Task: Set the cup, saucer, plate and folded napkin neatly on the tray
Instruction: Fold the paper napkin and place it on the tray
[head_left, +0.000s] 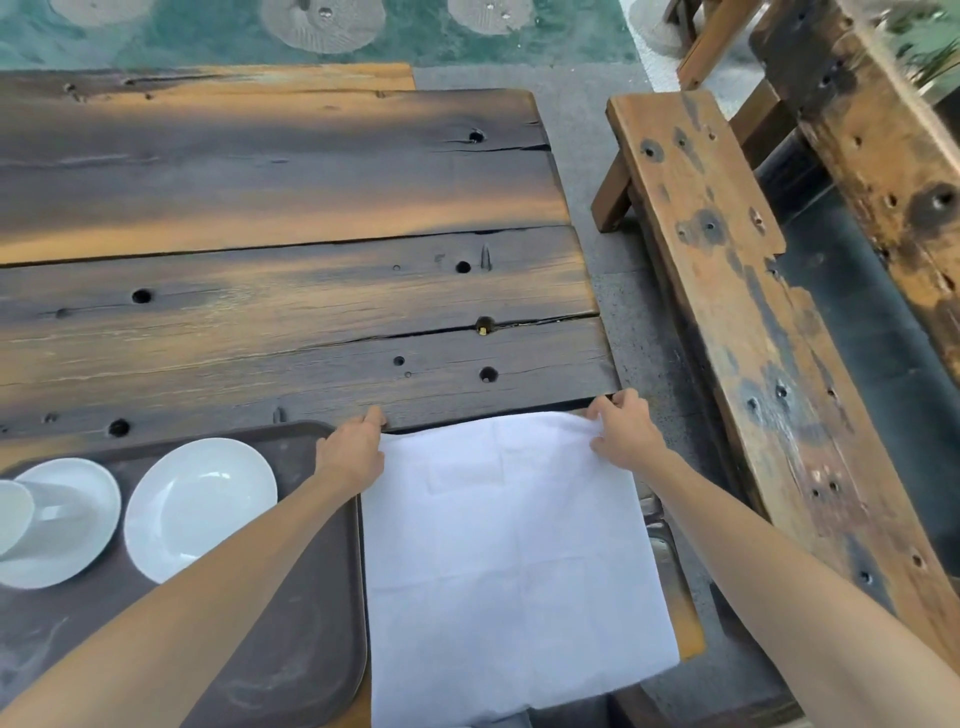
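We see two bare forearms reaching in from the bottom edge, with no sleeve, cuff or glove on either as far as the view goes. Our left hand (353, 452) and right hand (626, 431) wear no ring, watch or band that we can make out. The fingernails look short and plain, though they are too small to judge closely.

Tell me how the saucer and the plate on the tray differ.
The saucer carries the cup; the plate carries nothing. The saucer sits at the tray's left edge of view, the plate to its right, nearer the left hand. The plate looks deeper, with a sunken centre. Both are white, round, and rest on the tray.
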